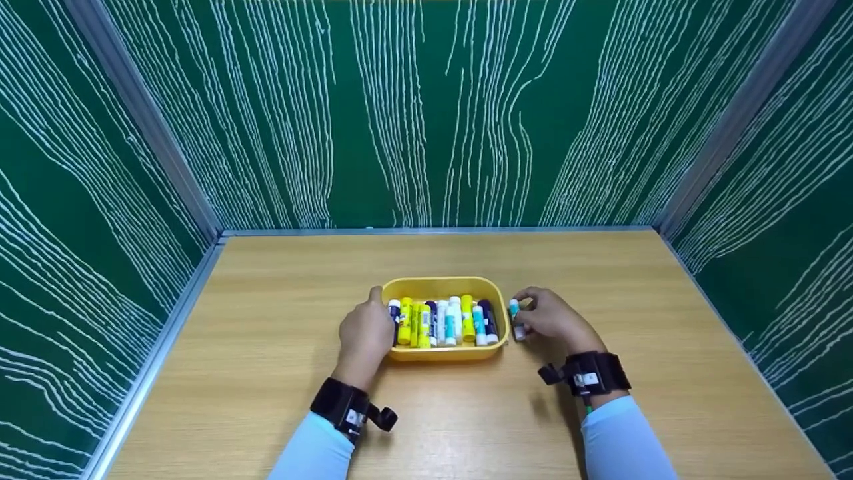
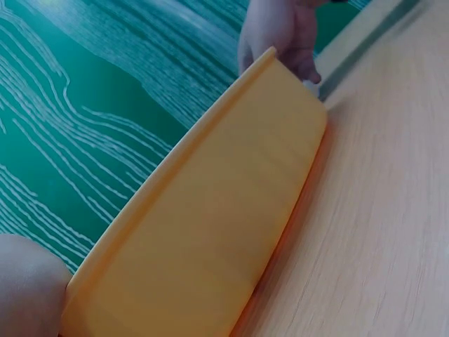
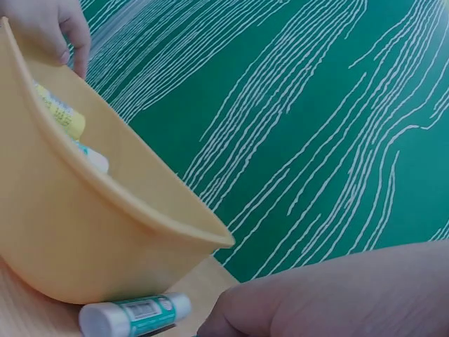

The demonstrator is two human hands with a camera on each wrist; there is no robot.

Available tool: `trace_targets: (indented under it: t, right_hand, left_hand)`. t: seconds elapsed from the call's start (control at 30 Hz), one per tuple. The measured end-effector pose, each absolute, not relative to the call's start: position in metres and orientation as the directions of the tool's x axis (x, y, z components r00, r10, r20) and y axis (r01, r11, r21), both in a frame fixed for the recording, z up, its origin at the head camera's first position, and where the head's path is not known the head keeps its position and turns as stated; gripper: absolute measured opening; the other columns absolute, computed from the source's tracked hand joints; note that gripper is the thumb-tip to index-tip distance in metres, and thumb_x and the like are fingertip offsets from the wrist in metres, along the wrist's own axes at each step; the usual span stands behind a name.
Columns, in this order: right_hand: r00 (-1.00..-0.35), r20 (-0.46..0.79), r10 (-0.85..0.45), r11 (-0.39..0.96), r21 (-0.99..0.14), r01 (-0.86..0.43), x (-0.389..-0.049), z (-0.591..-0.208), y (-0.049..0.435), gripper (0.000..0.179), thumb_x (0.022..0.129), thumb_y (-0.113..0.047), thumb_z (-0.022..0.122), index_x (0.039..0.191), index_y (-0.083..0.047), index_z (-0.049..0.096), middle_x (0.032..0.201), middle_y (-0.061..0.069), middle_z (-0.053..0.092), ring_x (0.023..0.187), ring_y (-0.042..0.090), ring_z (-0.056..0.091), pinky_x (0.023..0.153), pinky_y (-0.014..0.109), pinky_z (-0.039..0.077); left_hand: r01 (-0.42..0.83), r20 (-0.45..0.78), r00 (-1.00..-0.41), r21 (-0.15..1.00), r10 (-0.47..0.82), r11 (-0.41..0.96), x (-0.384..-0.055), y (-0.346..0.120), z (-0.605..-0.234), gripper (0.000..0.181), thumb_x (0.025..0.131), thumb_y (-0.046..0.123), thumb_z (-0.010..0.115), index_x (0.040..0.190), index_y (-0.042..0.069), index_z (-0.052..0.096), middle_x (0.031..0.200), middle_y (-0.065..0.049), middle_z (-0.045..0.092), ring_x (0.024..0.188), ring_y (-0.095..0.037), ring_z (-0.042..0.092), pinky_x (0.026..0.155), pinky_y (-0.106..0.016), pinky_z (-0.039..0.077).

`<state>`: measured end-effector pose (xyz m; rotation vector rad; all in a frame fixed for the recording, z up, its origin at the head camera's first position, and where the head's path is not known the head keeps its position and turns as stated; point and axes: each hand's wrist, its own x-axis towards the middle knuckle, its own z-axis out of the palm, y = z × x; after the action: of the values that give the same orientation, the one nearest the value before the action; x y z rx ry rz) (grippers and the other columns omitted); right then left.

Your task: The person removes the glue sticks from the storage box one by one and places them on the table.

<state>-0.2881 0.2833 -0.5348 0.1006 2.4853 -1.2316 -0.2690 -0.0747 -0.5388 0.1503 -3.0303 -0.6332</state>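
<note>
My left hand (image 1: 366, 327) grips the left end of a yellow plastic tub (image 1: 443, 356), with its thumb at the rim. Inside the tub lie several glue sticks, among them a yellow one (image 1: 424, 327), a teal-and-white one (image 1: 450, 328) and a dark blue one (image 1: 488, 321). Just outside the tub's right end, my right hand (image 1: 550, 317) pinches a teal-and-white glue stick (image 1: 519, 331) between thumb and curved fingers. In the right wrist view, that glue stick (image 3: 144, 314) lies low along the tub's outer wall; my right fingertips are mostly out of frame.
A wooden tabletop (image 1: 460, 413) carries the tub. Green panels with white wavy lines (image 1: 393, 120) rise behind it and on both sides, joined by grey metal posts (image 1: 143, 113). Black straps (image 1: 596, 373) with small cameras circle both wrists.
</note>
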Motion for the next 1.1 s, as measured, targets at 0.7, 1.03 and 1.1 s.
trace_targets:
  t: [0.7,1.03,1.1]
  right_hand:
    - [-0.938,-0.333,-0.095,0.620,-0.757,0.206,-0.284,-0.539,0.269,0.048,0.110,-0.020,0.068,0.155,-0.005,0.063,0.128,0.021,0.070,0.092,0.025,0.072,0.079,0.031,0.062]
    - [-0.932,-0.355,-0.074,0.621,-0.747,0.235,-0.286,-0.538,0.270,0.049,0.115,-0.028,0.063,0.158,-0.006,0.060,0.128,0.021,0.070,0.093,0.025,0.071,0.080,0.032,0.063]
    - [-0.934,-0.348,-0.079,0.635,-0.740,0.222,-0.286,-0.538,0.270,0.051,0.114,-0.030,0.064,0.158,-0.005,0.060,0.130,0.021,0.071,0.092,0.025,0.072,0.080,0.032,0.062]
  left_hand:
    - [-0.076,0.041,-0.994,0.423,-0.103,0.903,-0.269,-0.076,-0.541,0.051,0.119,0.024,0.053,0.167,0.008,0.050,0.107,-0.021,0.083,0.090,-0.037,0.081,0.074,-0.052,0.066]
    - [-0.079,0.034,-0.994,0.422,-0.103,0.903,-0.269,-0.075,-0.540,0.052,0.120,0.027,0.053,0.168,0.009,0.049,0.106,-0.020,0.083,0.088,-0.035,0.081,0.073,-0.050,0.065]
    - [-0.077,0.041,-0.994,0.417,-0.103,0.906,-0.268,-0.075,-0.540,0.050,0.120,0.027,0.053,0.167,0.009,0.051,0.107,-0.021,0.083,0.090,-0.036,0.081,0.074,-0.052,0.065]
